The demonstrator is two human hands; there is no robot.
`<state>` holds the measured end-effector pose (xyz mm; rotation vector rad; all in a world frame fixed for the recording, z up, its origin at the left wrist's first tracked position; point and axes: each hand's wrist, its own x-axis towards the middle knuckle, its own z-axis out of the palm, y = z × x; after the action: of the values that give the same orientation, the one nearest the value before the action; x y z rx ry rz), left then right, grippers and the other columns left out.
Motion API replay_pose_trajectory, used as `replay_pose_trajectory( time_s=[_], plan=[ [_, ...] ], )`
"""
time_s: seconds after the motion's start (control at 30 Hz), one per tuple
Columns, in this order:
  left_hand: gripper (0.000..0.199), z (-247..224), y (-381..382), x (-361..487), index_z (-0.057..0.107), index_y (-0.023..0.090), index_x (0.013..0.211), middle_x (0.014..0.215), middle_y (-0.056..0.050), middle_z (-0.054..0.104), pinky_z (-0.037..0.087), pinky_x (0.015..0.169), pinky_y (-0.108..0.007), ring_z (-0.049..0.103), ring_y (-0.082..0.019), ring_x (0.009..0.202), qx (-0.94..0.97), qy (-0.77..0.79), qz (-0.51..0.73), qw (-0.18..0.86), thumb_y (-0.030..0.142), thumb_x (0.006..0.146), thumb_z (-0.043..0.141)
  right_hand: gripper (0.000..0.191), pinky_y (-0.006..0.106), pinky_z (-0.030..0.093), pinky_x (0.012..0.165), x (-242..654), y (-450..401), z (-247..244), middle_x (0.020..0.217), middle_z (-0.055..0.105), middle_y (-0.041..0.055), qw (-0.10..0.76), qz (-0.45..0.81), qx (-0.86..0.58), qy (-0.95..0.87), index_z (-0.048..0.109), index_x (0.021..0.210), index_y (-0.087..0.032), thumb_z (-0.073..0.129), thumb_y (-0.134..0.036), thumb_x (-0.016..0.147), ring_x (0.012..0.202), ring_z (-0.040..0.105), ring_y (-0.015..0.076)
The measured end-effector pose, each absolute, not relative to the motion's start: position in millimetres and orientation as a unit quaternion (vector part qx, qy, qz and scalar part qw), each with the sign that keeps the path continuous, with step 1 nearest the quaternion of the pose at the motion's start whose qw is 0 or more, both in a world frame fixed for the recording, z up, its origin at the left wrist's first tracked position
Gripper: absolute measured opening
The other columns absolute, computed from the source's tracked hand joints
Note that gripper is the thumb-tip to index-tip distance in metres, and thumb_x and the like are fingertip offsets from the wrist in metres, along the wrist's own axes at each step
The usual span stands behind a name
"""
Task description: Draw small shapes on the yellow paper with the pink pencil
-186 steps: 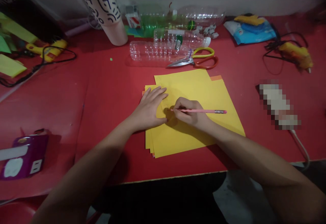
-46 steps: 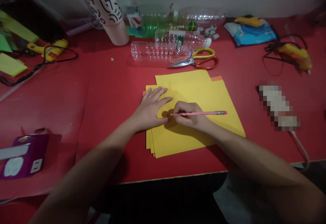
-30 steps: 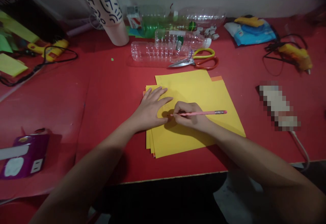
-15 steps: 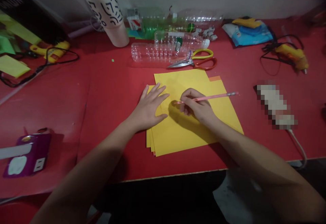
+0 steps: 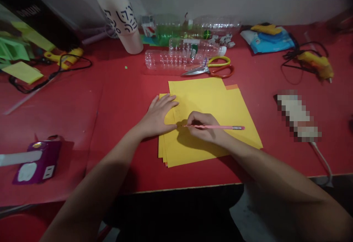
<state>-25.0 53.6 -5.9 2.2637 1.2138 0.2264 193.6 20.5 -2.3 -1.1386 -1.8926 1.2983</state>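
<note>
Paper (image 5: 205,104) lies under the spread-out left hand (image 5: 157,119); on it, the right hand (image 5: 204,124) pinches a pencil (image 5: 217,127), its tip seemingly touching.

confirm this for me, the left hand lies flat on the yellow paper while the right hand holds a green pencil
Not quite: the pencil is pink, as the head view shows. The rest stands: the left hand lies flat on the yellow paper while the right hand holds the pencil.

head cam, looks fwd + down, hands mid-view
</note>
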Motion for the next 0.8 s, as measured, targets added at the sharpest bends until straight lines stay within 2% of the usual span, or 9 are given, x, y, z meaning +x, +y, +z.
replay_pose_trajectory(
  time_s=[0.47,0.8],
  plan=[
    [0.066,-5.3,50.5,-22.7,0.048,0.022,0.138,0.161,-0.012,0.033,0.005,0.125,-0.057,0.021,-0.032,0.152,0.85,0.449,0.086,0.262,0.04,0.077,0.067,0.009,0.027,0.03,0.054,193.5,22.0,-3.0,0.063,0.053,-0.004,0.248,0.499,-0.434,-0.708,0.052,0.072,-0.02,0.056,-0.022,0.08,0.057,0.044,0.0089],
    [0.068,-2.4,50.6,-21.3,0.049,0.017,0.138,0.16,-0.014,0.033,0.005,0.125,-0.056,0.02,-0.032,0.152,0.848,0.456,0.076,0.259,0.039,0.076,0.067,0.012,0.026,0.031,0.056,194.2,23.1,-5.6,0.064,0.054,-0.004,0.234,0.505,-0.424,-0.714,0.052,0.071,-0.021,0.056,-0.025,0.082,0.058,0.047,0.0098]
  ],
)
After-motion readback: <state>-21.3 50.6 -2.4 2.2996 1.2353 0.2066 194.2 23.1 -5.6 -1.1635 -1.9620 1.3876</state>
